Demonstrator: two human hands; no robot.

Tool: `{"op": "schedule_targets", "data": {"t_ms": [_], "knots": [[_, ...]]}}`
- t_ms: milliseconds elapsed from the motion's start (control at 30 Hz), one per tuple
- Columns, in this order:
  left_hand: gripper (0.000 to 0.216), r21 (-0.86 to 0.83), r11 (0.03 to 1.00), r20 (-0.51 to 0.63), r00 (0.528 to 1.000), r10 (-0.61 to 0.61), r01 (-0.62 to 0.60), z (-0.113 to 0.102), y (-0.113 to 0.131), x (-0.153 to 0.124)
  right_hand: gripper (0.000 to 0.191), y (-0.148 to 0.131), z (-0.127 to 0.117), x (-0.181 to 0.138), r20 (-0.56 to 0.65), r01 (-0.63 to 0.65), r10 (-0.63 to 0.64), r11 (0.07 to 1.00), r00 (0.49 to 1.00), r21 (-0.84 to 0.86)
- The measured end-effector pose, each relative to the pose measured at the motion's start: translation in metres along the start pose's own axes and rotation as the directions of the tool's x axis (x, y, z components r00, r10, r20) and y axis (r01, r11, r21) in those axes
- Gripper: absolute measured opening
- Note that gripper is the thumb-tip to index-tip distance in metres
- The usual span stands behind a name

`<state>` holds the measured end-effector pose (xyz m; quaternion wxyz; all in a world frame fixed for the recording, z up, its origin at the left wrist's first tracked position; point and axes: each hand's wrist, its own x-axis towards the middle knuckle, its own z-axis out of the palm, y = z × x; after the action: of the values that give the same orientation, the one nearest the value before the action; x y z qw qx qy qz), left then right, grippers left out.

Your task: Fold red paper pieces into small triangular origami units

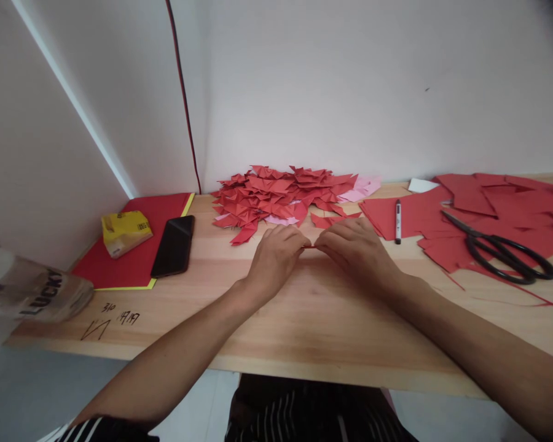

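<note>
Striped black clothing [304, 414] nearest; beyond it, my left hand [276, 255] and right hand [362, 248] on a red piece [309, 247], just this side of the folded-paper pile [271, 193].
Fingers of both hands curled in, nearly closed, each pinching the piece from its own side; only a thin sliver shows between them, the rest hidden. Phone [173, 247] left of the pile; marker [398, 224] right of it, on red sheets [421, 212]; black-handled scissors [507, 250] farther right of it.
</note>
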<state>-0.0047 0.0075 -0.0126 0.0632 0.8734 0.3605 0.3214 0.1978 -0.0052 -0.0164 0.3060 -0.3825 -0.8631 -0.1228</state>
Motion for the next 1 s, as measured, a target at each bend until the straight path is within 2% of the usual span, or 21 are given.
{"op": "schedule_targets", "data": {"t_ms": [200, 333, 433, 633, 833, 933, 1000], "knots": [[0.013, 0.177, 0.982, 0.089, 0.995, 0.051, -0.066, 0.006, -0.001, -0.004, 0.024, -0.005, 0.002, -0.001, 0.102, 0.053, -0.054, 0.999, 0.993, 0.013], [0.017, 0.198, 0.975, 0.151, 0.986, 0.072, -0.101, 0.008, 0.0, -0.006, 0.025, -0.009, 0.003, -0.001, 0.164, 0.038, -0.047, 0.998, 0.985, 0.056], [0.021, 0.166, 0.983, 0.216, 0.976, 0.042, -0.079, 0.009, 0.0, -0.005, 0.026, -0.01, 0.002, -0.001, 0.227, 0.023, -0.037, 0.998, 0.973, 0.064], [0.014, -0.072, 0.994, 0.196, 0.979, -0.061, 0.077, 0.007, -0.001, -0.004, 0.027, -0.01, 0.002, -0.001, 0.26, -0.064, 0.031, 0.991, 0.965, 0.121], [0.011, -0.069, 0.993, 0.219, 0.973, -0.077, 0.094, 0.006, 0.001, -0.004, 0.026, -0.012, 0.0, 0.0, 0.29, -0.095, 0.052, 0.986, 0.956, 0.138], [0.011, -0.135, 0.982, 0.195, 0.975, -0.103, 0.131, 0.004, 0.0, -0.002, 0.022, -0.013, -0.004, 0.002, 0.323, -0.236, 0.16, 0.949, 0.933, 0.211], [0.011, -0.264, 0.946, 0.208, 0.969, -0.136, 0.189, 0.002, -0.002, 0.001, 0.026, -0.011, -0.008, 0.002, 0.398, -0.391, 0.257, 0.869, 0.881, 0.303]]}}
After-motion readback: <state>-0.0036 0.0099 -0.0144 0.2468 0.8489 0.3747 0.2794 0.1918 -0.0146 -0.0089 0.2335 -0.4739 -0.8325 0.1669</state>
